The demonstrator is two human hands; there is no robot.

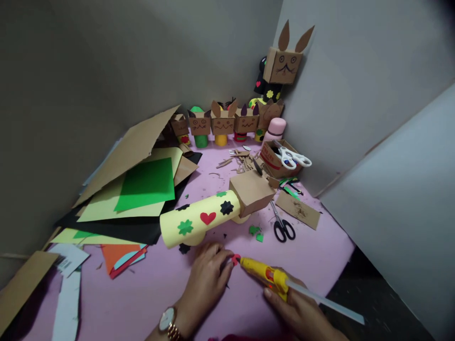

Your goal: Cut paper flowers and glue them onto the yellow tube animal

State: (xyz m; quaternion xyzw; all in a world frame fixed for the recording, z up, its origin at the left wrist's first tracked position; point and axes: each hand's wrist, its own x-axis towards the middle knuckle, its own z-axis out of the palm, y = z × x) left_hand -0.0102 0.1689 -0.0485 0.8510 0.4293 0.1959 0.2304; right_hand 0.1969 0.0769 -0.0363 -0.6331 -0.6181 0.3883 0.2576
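My left hand [211,267], with a watch [167,319] on its wrist, pinches a small red paper cutout [235,259] between thumb and fingers. My right hand [302,308] is wrapped round a yellow hot glue gun [263,272], its nozzle at the red cutout; I cannot tell whether they touch. A clear glue stick [330,303] sticks out of the gun's back. Just beyond my hands lies a pale yellow paper tube [197,220] bearing a red heart and green and black cutouts. A cardboard box head [252,192] joins its far end.
Black-handled scissors [283,229] and a cardboard piece [298,210] lie at the right. Behind them, a carton [279,161] holds white-handled scissors [291,157]. Coloured sheets [147,184] are stacked at the left. Several cat-faced box figures [222,124] and a pink bottle [275,129] stand at the back.
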